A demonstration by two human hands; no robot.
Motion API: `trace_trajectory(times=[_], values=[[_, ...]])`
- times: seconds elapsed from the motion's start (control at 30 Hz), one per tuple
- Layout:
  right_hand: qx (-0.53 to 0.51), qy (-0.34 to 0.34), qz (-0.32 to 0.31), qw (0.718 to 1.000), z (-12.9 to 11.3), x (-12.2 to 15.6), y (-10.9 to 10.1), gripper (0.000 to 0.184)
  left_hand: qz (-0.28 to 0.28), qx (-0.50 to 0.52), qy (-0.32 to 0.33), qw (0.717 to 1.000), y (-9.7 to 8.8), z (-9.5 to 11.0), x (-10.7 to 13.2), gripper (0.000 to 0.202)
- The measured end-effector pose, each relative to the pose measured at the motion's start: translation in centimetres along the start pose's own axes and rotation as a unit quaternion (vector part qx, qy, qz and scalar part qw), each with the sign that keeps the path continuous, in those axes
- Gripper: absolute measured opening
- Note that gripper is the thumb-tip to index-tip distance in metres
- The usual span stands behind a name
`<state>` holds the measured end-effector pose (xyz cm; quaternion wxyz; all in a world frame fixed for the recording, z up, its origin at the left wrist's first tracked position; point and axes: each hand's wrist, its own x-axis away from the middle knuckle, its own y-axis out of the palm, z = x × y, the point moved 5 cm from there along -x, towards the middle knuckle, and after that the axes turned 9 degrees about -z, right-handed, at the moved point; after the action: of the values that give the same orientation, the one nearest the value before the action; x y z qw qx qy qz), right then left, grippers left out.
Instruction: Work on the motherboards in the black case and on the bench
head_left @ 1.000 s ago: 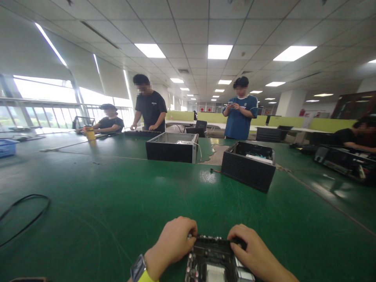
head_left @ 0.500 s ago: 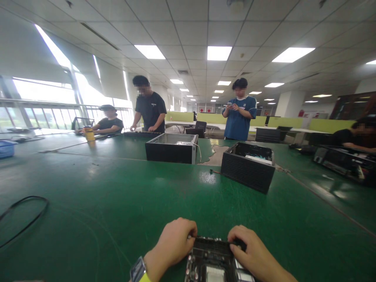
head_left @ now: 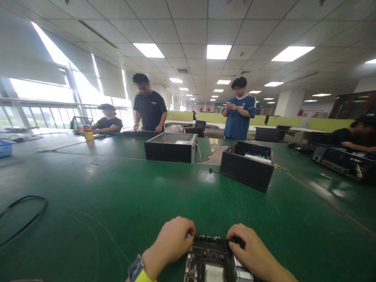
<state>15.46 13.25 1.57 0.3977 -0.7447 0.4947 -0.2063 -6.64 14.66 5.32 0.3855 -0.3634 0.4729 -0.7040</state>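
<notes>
A dark computer motherboard lies at the bottom centre, cut off by the lower edge of the view. Its pale square socket area and silvery ports at the right side show. My left hand has its fingers curled over the board's far left corner; a watch with a yellow-green strap is on that wrist. At the far right corner, my right hand grips the edge between thumb and fingers. The undersides of both fingertips are hidden.
Two open computer cases, a black-fronted one and a darker one, stand across the green table. A black cable loops at left. Another case sits far right, near a person. Other people are beyond the table.
Both hands keep their hold on the motherboard, almost unmoved. The view has shifted very slightly. Across the table, the standing person in black has moved their hands a little.
</notes>
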Motion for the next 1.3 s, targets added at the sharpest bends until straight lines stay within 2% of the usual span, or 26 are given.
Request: trace_trajectory(times=[1.3], values=[[-0.013, -0.013, -0.001, 1.0, 0.22, -0.06, 0.27, 0.014, 0.004, 0.014, -0.014, 1.0, -0.11, -0.16, -0.05, 0.022]])
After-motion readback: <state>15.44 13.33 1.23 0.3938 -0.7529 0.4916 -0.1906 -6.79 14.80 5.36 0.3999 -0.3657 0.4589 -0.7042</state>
